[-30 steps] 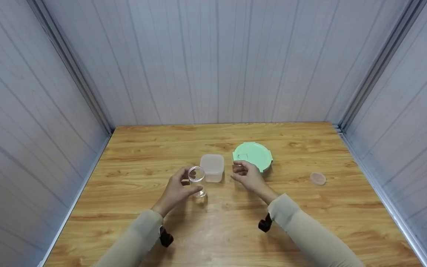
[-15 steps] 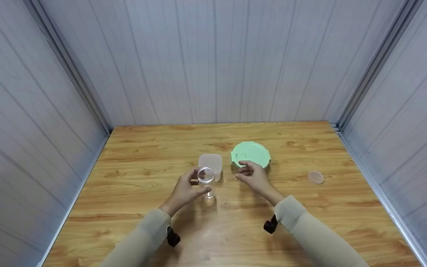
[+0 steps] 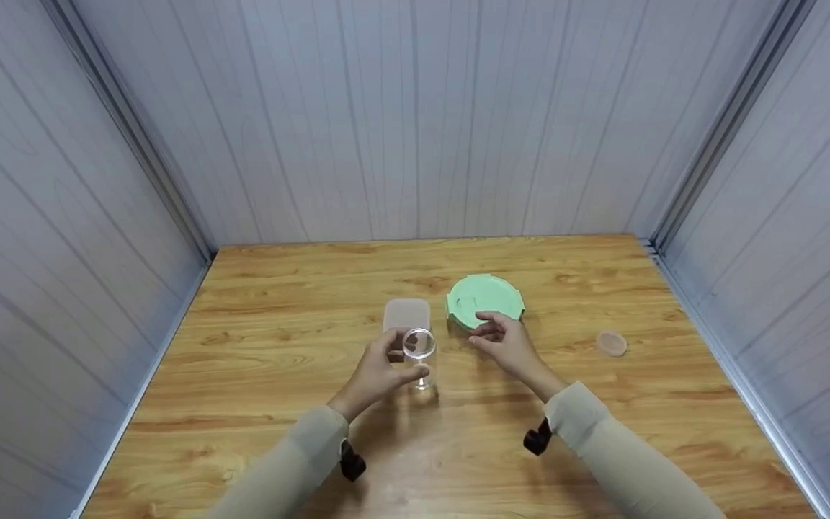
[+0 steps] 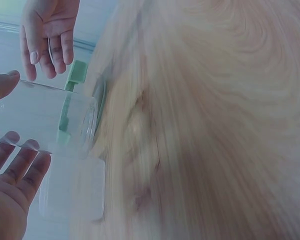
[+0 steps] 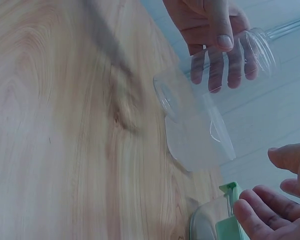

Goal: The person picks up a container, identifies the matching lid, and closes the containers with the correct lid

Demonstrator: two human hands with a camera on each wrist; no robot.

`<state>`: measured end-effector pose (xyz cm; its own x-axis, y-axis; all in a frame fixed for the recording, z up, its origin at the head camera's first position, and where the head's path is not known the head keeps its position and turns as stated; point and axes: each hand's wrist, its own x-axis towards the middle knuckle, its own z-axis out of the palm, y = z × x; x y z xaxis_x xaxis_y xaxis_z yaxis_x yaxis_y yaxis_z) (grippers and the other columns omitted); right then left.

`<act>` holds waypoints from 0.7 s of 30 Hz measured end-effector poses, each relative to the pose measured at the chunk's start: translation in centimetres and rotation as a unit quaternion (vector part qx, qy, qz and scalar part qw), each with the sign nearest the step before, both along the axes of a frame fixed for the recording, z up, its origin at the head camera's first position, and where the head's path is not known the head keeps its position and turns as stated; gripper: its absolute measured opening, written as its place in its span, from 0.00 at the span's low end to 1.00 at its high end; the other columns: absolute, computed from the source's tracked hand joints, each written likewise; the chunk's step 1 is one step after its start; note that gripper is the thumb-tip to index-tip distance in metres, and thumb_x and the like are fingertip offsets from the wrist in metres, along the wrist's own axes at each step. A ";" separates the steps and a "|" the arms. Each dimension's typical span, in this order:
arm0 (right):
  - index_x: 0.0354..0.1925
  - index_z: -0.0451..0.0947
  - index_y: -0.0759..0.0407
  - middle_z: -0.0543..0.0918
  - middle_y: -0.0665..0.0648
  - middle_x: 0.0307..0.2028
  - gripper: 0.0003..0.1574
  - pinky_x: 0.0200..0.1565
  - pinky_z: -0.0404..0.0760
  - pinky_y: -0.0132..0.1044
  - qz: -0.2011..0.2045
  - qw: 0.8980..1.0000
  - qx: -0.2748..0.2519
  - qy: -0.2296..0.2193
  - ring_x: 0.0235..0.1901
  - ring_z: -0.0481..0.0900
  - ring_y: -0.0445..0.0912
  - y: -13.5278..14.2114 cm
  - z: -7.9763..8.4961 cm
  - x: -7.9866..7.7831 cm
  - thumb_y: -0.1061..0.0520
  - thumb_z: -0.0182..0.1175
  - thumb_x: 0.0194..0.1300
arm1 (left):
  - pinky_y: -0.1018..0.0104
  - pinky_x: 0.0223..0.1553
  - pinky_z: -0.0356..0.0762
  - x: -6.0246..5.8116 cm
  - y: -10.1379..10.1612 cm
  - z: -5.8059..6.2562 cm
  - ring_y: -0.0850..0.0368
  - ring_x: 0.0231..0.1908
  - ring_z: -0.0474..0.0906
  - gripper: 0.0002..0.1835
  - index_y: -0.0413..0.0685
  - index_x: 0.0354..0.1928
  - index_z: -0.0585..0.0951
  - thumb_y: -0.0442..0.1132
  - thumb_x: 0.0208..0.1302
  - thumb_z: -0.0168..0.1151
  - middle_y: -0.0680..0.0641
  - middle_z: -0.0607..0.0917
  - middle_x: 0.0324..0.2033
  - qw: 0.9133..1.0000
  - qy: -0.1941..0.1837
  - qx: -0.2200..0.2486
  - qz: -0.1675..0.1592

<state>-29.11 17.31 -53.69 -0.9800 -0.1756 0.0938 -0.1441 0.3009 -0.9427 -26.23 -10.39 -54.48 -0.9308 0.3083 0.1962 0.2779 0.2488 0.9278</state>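
My left hand (image 3: pixel 377 373) holds a clear, see-through jar (image 3: pixel 427 362) upright around its side, thumb opposite the fingers. No lid sits on the jar's threaded mouth in the right wrist view. To the right, my right hand (image 3: pixel 514 355) holds nothing, its fingers loosely bent, in front of a round container with a mint-green lid (image 3: pixel 483 295). Behind the jar stands a square translucent container (image 3: pixel 406 311), partly hidden by my left hand. In the left wrist view the green-lidded container shows through the jar (image 4: pixel 40 115).
A small round translucent lid (image 3: pixel 611 343) lies flat on the wooden table (image 3: pixel 300 288), off to the right. Pale panels (image 3: pixel 415 122) wall the table at the back and both sides. A black wrist camera (image 3: pixel 352 461) hangs below the left sleeve.
My left hand has carried the jar to the right, in front of the square container. The right hand has also drifted a little to the right. The view has shifted slightly.
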 end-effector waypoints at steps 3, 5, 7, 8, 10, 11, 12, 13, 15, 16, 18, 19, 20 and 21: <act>0.68 0.75 0.77 0.88 0.73 0.51 0.30 0.49 0.85 0.28 -0.009 1.000 0.006 0.007 0.49 0.88 0.55 0.3 0.0 -0.1 0.67 0.67 0.73 | 0.49 0.61 0.85 0.1 0.4 0.0 0.49 0.55 0.84 0.33 0.36 0.65 0.79 0.36 0.60 0.82 0.37 0.88 0.55 1.000 0.000 -0.001 -0.007; 0.68 0.75 0.77 0.88 0.73 0.50 0.29 0.48 0.84 0.27 -0.013 1.000 0.005 0.009 0.48 0.88 0.53 0.5 0.0 -0.1 0.68 0.68 0.72 | 0.50 0.61 0.85 0.1 0.6 0.1 0.49 0.55 0.83 0.34 0.36 0.66 0.79 0.36 0.60 0.82 0.36 0.87 0.56 1.000 0.000 -0.002 -0.012; 0.68 0.75 0.77 0.88 0.72 0.50 0.29 0.47 0.83 0.26 -0.016 1.000 0.006 0.010 0.48 0.88 0.52 0.6 0.2 -0.1 0.68 0.68 0.72 | 0.50 0.62 0.85 0.2 0.9 0.1 0.49 0.55 0.83 0.34 0.36 0.66 0.79 0.36 0.59 0.82 0.37 0.87 0.55 1.000 0.001 -0.003 -0.014; 0.67 0.76 0.77 0.88 0.73 0.50 0.29 0.48 0.83 0.26 -0.016 1.000 0.007 0.010 0.48 0.88 0.52 0.7 0.2 -0.1 0.67 0.68 0.72 | 0.50 0.62 0.85 0.2 1.0 0.1 0.50 0.55 0.83 0.34 0.37 0.66 0.79 0.36 0.59 0.82 0.38 0.87 0.55 1.000 0.001 -0.005 -0.013; 0.67 0.76 0.76 0.87 0.73 0.51 0.29 0.49 0.83 0.26 -0.016 1.000 0.012 0.012 0.48 0.88 0.52 0.9 0.4 0.0 0.67 0.68 0.73 | 0.51 0.61 0.85 0.2 1.1 0.1 0.50 0.55 0.83 0.33 0.39 0.65 0.80 0.36 0.59 0.82 0.39 0.87 0.55 1.000 0.003 -0.007 -0.013; 0.67 0.76 0.76 0.87 0.73 0.51 0.29 0.49 0.83 0.26 -0.017 1.000 0.015 0.013 0.49 0.88 0.53 1.0 0.5 0.0 0.67 0.69 0.73 | 0.50 0.61 0.85 0.2 1.2 0.1 0.49 0.55 0.83 0.33 0.39 0.65 0.80 0.36 0.59 0.83 0.40 0.87 0.54 1.000 0.006 -0.008 -0.014; 0.67 0.76 0.76 0.87 0.73 0.51 0.28 0.50 0.83 0.26 -0.017 1.000 0.021 0.015 0.49 0.88 0.54 1.1 0.5 0.0 0.66 0.69 0.73 | 0.50 0.61 0.85 0.2 1.3 0.1 0.48 0.55 0.83 0.32 0.39 0.64 0.80 0.36 0.59 0.83 0.40 0.87 0.54 1.000 0.007 -0.009 -0.016; 0.67 0.77 0.76 0.87 0.73 0.51 0.28 0.50 0.83 0.27 -0.017 0.999 0.025 0.017 0.49 0.88 0.54 1.2 0.5 0.0 0.66 0.69 0.73 | 0.50 0.61 0.85 0.3 1.4 0.1 0.48 0.55 0.83 0.32 0.39 0.64 0.80 0.36 0.59 0.82 0.39 0.87 0.55 1.000 0.008 -0.009 -0.018; 0.66 0.77 0.75 0.87 0.72 0.51 0.27 0.51 0.83 0.28 -0.019 0.999 0.032 0.020 0.50 0.88 0.56 1.6 0.5 0.0 0.66 0.69 0.73 | 0.49 0.61 0.84 0.3 1.6 0.0 0.46 0.56 0.83 0.32 0.39 0.64 0.80 0.36 0.59 0.82 0.39 0.87 0.55 1.000 0.009 -0.007 -0.023; 0.66 0.77 0.75 0.87 0.72 0.51 0.27 0.51 0.84 0.28 -0.019 0.999 0.034 0.022 0.50 0.87 0.56 1.7 0.5 0.0 0.65 0.69 0.73 | 0.49 0.61 0.84 0.4 1.7 0.0 0.45 0.56 0.83 0.32 0.39 0.64 0.80 0.36 0.59 0.82 0.39 0.87 0.55 1.000 0.008 -0.007 -0.025; 0.65 0.78 0.76 0.87 0.72 0.50 0.26 0.51 0.84 0.30 -0.021 0.999 0.036 0.027 0.49 0.87 0.56 2.0 0.3 0.0 0.65 0.69 0.73 | 0.48 0.63 0.83 0.5 1.9 -0.1 0.43 0.57 0.82 0.32 0.40 0.65 0.80 0.36 0.59 0.82 0.37 0.86 0.56 1.000 0.003 -0.004 -0.030; 0.64 0.78 0.76 0.87 0.71 0.49 0.26 0.51 0.84 0.30 -0.023 0.999 0.037 0.028 0.48 0.87 0.55 2.1 0.3 0.0 0.66 0.69 0.73 | 0.47 0.63 0.82 0.6 1.9 -0.1 0.41 0.58 0.82 0.33 0.40 0.65 0.80 0.36 0.59 0.82 0.37 0.86 0.56 1.000 0.001 -0.003 -0.031; 0.64 0.78 0.76 0.87 0.71 0.49 0.26 0.50 0.84 0.30 -0.024 0.999 0.039 0.030 0.48 0.87 0.54 2.3 0.2 -0.1 0.66 0.69 0.73 | 0.46 0.63 0.82 0.7 2.0 -0.2 0.39 0.58 0.82 0.33 0.41 0.65 0.80 0.36 0.59 0.82 0.38 0.86 0.56 0.999 -0.002 -0.001 -0.032; 0.64 0.79 0.76 0.87 0.70 0.49 0.26 0.50 0.84 0.30 -0.025 0.998 0.041 0.031 0.47 0.87 0.53 2.3 0.2 -0.1 0.66 0.70 0.73 | 0.45 0.64 0.82 0.7 2.1 -0.3 0.38 0.58 0.82 0.33 0.41 0.65 0.80 0.36 0.59 0.82 0.38 0.86 0.56 0.999 -0.004 -0.001 -0.033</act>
<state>-29.17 19.64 -53.47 -0.9806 -0.1353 0.1419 -0.1840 0.3858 -0.9040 -25.48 -8.30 -54.75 -0.9102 0.3685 0.1891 0.2868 0.2313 0.9296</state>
